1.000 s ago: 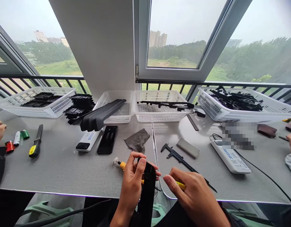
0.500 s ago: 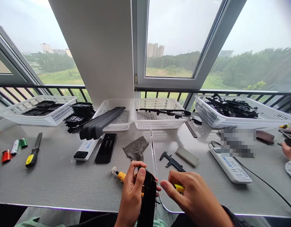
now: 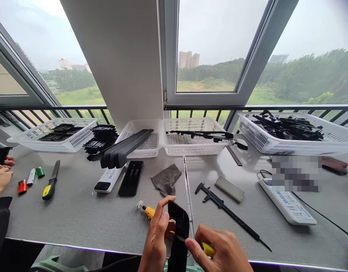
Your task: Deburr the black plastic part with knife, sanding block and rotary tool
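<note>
At the near edge of the table (image 3: 86, 223), my left hand (image 3: 156, 238) pinches a long black piece (image 3: 179, 230) between thumb and fingers, its curved end up. My right hand (image 3: 220, 247) is curled around a yellow-handled tool (image 3: 208, 249), thumb tip right by the piece; whether it touches, I can't tell. Just behind my left hand lies a yellow power tool (image 3: 149, 212); a black caliper (image 3: 236, 216) slants away on my right. Farther off are a grey cloth (image 3: 166, 179) and a phone (image 3: 131, 178), then white baskets (image 3: 191, 150).

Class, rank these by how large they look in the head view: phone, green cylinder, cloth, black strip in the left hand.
1. Black strip, though held nearer the camera
2. Phone and cloth: too alike to rank
3. Green cylinder
</note>
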Action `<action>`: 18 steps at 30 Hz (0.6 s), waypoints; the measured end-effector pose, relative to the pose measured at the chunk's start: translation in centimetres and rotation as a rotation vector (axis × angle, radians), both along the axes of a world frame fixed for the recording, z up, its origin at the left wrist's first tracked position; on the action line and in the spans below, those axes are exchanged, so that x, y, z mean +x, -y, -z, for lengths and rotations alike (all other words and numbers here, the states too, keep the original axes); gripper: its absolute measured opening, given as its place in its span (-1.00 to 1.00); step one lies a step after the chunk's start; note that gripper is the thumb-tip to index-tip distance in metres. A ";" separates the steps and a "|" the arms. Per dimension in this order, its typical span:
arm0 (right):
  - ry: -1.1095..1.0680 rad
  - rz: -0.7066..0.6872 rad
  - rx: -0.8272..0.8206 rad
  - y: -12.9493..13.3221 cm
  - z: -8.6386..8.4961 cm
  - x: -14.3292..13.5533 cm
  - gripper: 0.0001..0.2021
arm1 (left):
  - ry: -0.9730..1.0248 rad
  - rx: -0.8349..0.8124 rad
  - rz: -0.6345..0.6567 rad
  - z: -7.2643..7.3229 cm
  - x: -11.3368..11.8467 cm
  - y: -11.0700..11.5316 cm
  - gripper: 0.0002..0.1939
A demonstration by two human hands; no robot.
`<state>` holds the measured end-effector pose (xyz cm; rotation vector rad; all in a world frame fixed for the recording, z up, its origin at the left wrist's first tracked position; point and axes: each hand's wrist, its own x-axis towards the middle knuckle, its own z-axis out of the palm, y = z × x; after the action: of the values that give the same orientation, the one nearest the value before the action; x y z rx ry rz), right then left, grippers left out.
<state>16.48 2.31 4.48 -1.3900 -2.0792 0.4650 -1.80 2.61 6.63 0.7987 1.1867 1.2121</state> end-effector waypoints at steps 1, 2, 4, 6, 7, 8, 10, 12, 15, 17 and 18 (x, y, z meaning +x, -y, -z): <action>-0.013 0.022 0.005 -0.1 -0.1 0.0 -0.34 | -0.017 0.005 0.012 0.2 -0.1 0.0 -0.42; -0.018 0.040 0.006 -0.3 -0.4 0.1 -0.37 | -0.043 0.010 0.025 0.3 -0.2 0.0 -0.41; -0.001 0.044 0.003 -0.7 -1.0 0.2 -0.41 | -0.100 0.018 0.048 0.3 -0.3 -0.1 -0.41; 0.036 0.017 0.003 -0.9 -1.3 0.3 -0.42 | -0.149 0.022 0.048 0.2 -0.5 -0.2 -0.42; 0.050 0.008 0.005 -0.9 -1.4 0.4 -0.41 | -0.165 0.022 0.039 0.1 -0.6 -0.2 -0.42; 0.054 0.011 0.006 -0.9 -1.4 0.4 -0.39 | -0.173 0.020 0.031 0.0 -0.6 -0.2 -0.43; 0.030 0.046 0.002 -0.9 -1.3 0.4 -0.38 | -0.163 0.008 0.033 -0.1 -0.5 -0.2 -0.42; -0.010 0.077 -0.013 -0.9 -1.2 0.5 -0.39 | -0.153 -0.001 0.039 -0.1 -0.5 -0.2 -0.41; -0.019 0.066 -0.027 -0.9 -0.9 0.3 -0.39 | -0.209 0.025 0.007 0.0 -0.4 -0.1 -0.43; -0.004 0.045 -0.027 -0.8 -0.4 0.0 -0.37 | -0.256 0.050 -0.010 0.0 -0.5 -0.2 -0.46; -0.004 0.041 -0.027 -0.7 -0.2 0.0 -0.36 | -0.261 0.054 -0.001 0.0 -0.6 -0.2 -0.47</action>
<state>16.43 3.00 4.71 -1.4430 -2.0444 0.4807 -2.43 2.77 6.60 1.0200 1.3690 1.1693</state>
